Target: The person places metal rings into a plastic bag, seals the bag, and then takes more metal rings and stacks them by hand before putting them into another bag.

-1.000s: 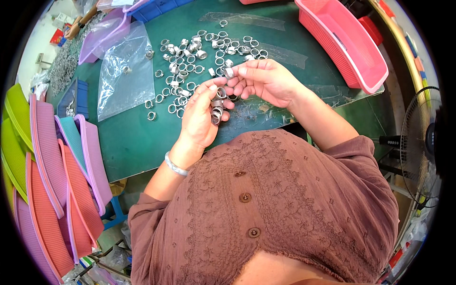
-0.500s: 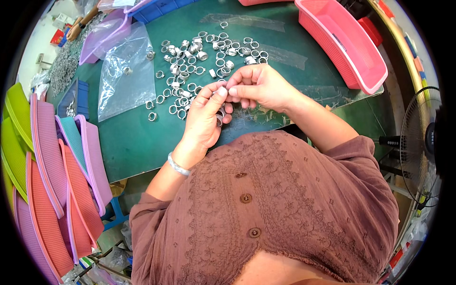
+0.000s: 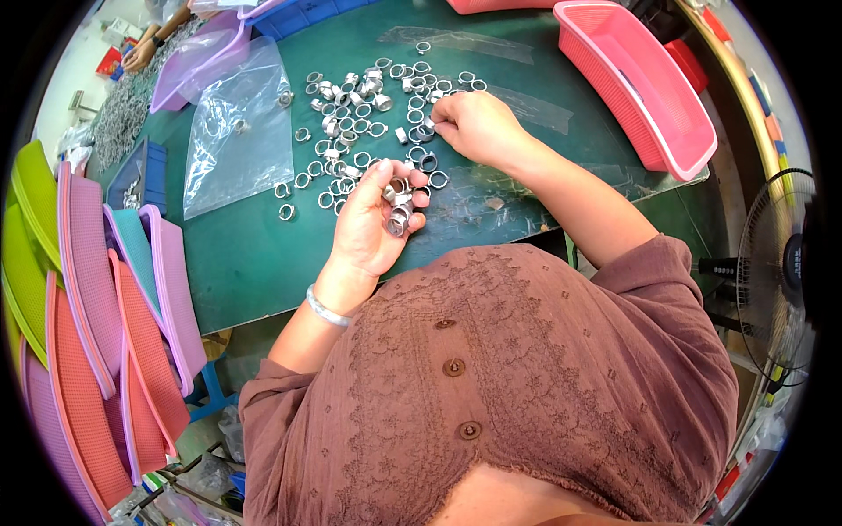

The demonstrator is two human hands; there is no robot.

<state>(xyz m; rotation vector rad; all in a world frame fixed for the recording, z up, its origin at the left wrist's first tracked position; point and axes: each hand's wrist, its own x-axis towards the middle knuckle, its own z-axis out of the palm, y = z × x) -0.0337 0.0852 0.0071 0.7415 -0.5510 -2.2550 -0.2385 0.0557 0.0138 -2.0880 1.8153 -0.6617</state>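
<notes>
Metal hose clamps, small silver rings with raised screw housings, lie spread over the green table in front of me. My left hand is turned palm up near the table's front edge. Its fingers are curled around several hose clamps, which show between the thumb and fingers. My right hand reaches to the right side of the spread, its fingers bent down in a pinch on a hose clamp. The fingertips partly cover that clamp.
A clear plastic bag lies left of the clamps. Pink baskets stand at the right, and stacked coloured baskets at my left. A blue bin sits by the table's left edge. A fan stands far right. Another person's hand is at upper left.
My right hand has left the left hand's fingertips and moved forward to the loose clamps. The left hand has tilted palm up, showing the clamps in it.
</notes>
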